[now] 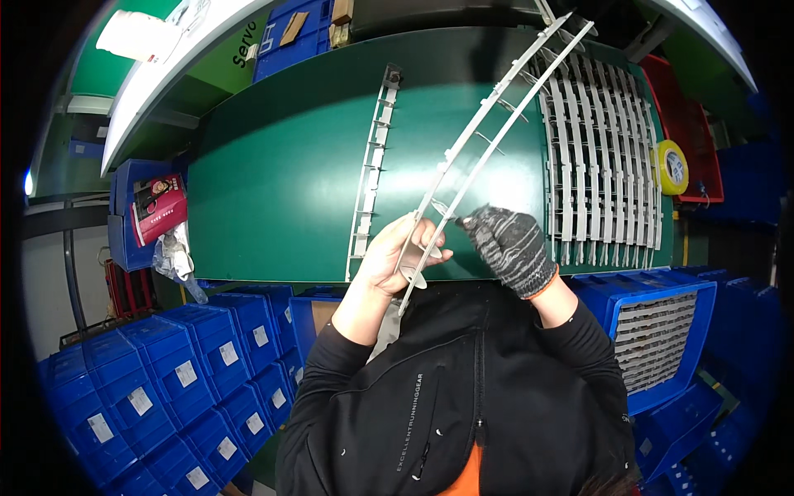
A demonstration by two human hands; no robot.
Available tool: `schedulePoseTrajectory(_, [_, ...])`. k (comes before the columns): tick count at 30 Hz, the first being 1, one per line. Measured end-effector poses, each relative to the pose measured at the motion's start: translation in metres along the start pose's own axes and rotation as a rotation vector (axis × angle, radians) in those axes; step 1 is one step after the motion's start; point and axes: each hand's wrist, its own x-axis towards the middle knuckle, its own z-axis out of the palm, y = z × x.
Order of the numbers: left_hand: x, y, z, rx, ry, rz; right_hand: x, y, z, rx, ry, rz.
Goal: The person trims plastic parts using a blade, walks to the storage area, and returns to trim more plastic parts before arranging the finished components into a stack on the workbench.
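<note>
- My bare left hand (397,256) is curled around the near end of a long white plastic strip with little tabs sticking out along it (488,136). It's basically two thin rails side by side, and my fingers are wrapped round them with my thumb across the front.
- That strip is up off the dark green counter (281,174), tilted so it runs from just in front of my chest away toward the upper right, far end way out over the back edge.
- My right hand (509,248) has a grey knitted work glove with an orange cuff on. The fingers are bunched together, pinching at one of the small tabs near the bottom of the strip, right beside my left hand. Can't really tell how much it's actually got hold of.
- Another single white strip of the same kind (372,169) lies flat on the counter to the left.
- A whole row of them sits side by side on the right of the counter (600,157).
- Roll of yellow tape (672,167) is just past that row, by a red bin (691,124).
- Blue plastic bins (178,388) are stacked down low on my left, and one at my right (662,331) holds more white parts.
</note>
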Motion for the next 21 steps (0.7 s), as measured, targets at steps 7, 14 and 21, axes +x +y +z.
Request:
schedulePoseTrajectory(7, [0.011, -0.006, 0.004, 0.083, 0.036, 0.013, -0.010, -0.009, 0.004, 0.079, -0.028, 0.112])
schedulePoseTrajectory(14, [0.017, -0.014, 0.008, 0.389, 0.137, 0.205, 0.001, -0.013, 0.004, -0.188, -0.041, 0.222])
schedulePoseTrajectory(21, [0.017, -0.018, 0.007, 0.595, 0.203, 0.342, -0.005, -0.003, 0.012, -0.253, 0.072, 0.126])
